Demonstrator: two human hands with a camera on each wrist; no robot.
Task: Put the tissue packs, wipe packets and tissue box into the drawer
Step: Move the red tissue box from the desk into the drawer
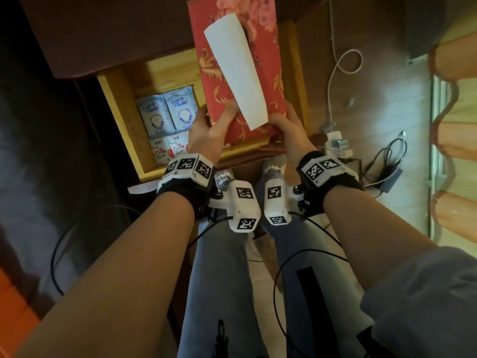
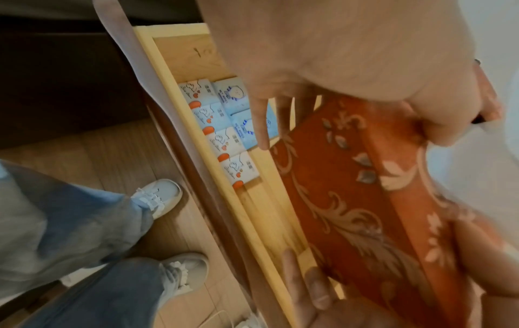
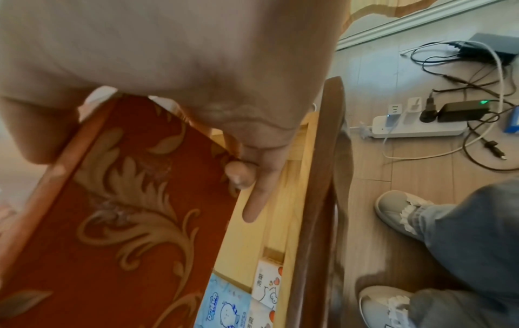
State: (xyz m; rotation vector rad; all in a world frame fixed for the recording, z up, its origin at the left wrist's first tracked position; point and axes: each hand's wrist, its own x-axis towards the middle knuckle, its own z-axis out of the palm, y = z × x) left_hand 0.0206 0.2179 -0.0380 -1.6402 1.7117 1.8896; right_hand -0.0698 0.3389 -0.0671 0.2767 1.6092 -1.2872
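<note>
While packs [image 1: 165, 117] lie in the drawer [image 1: 121, 109], both hands' [image 1: 209, 130] [image 1: 289, 125] grip clasps the tissue box [image 1: 222, 81].

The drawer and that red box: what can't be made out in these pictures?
- Drawer floor under the tissue box: head view, hidden by the box.
- Box's far end: head view, cut off by the top edge.
- Print on the small packs: too small.
- Left hand fingertips: under the box.
</note>
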